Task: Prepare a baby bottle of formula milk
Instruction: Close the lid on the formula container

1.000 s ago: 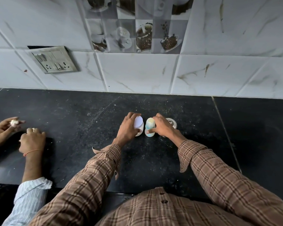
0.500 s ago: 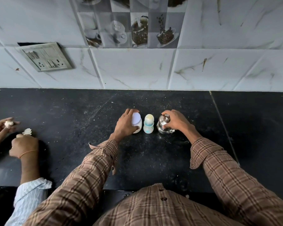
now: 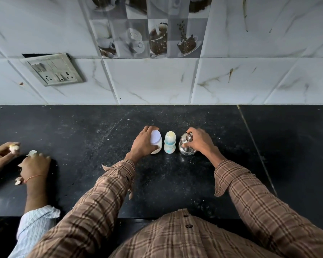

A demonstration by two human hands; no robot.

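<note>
Three items stood in a row on the table (image 3: 175, 183): left hand (image 3: 141, 145) gripped the jar (image 3: 155, 144), right hand (image 3: 199, 141) gripped the pot (image 3: 185, 148), bottle (image 3: 169, 142) between, likely staged for filling.

The countertop (image 3: 82, 127) is black with pale specks, the wall tiles (image 3: 151, 81) white with grey-brown veins — one panel carries grey coffee-cup prints. The jar (image 3: 156, 143) is white, the baby bottle (image 3: 169, 144) pale blue with a yellowish top, the metal pot (image 3: 185, 146) shiny silver. Brown plaid sleeves (image 3: 250, 198); another person's sleeve (image 3: 35, 224) is pale-striped.
</note>
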